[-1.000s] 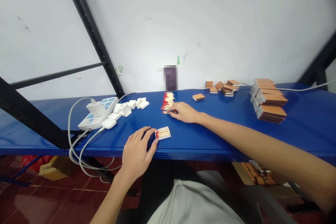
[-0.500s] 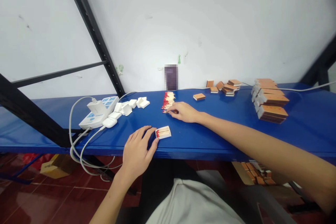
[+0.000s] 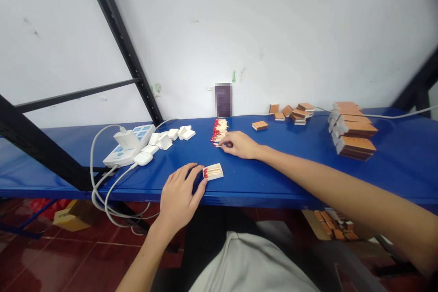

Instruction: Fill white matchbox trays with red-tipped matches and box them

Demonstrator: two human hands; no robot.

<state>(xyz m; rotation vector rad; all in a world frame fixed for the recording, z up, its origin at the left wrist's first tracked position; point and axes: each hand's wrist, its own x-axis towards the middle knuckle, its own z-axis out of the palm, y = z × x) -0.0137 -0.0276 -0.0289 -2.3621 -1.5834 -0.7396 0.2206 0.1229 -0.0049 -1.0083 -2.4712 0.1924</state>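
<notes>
A white matchbox tray (image 3: pixel 218 171) with several red-headed matches inside lies near the front edge of the blue shelf. My left hand (image 3: pixel 180 194) steadies its left end between thumb and index finger. Farther back is a pile of loose matches (image 3: pixel 221 128), red heads pointing left. At the pile's near side my right hand (image 3: pixel 239 145) pinches a match, its fingertips partly hiding it. One closed brown matchbox (image 3: pixel 260 125) lies behind and to the right of that hand.
Empty white trays (image 3: pixel 164 140) lie beside a white power strip (image 3: pixel 130 146) with cables. Brown matchboxes are scattered (image 3: pixel 299 115) at the back and stacked (image 3: pixel 354 130) at the right. A dark pixelated rectangle (image 3: pixel 223 100) stands against the wall. Below is a carton of matchboxes (image 3: pixel 335 226).
My right hand has shifted very slightly to the right at the near edge of the match pile. My left hand and the tray stay in place.
</notes>
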